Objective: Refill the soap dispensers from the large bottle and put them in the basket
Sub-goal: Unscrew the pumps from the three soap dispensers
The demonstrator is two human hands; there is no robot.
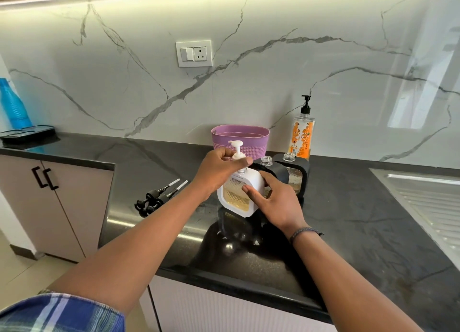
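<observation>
A white square soap dispenser [249,182] with yellowish soap inside stands on the black counter [348,219]. My left hand [219,168] pinches its white pump [237,149] at the collar. My right hand [273,202] grips the dispenser's body from the right side. Two black dispensers [296,173] with open necks stand just behind it. A purple basket [240,139] sits against the wall. The large clear bottle [302,132] with an orange label and black pump stands to the basket's right.
Two black pump heads [159,196] lie on the counter to the left. A steel sink drainboard [428,197] is at the right. A blue bottle [12,105] and a black tray [27,132] are at the far left.
</observation>
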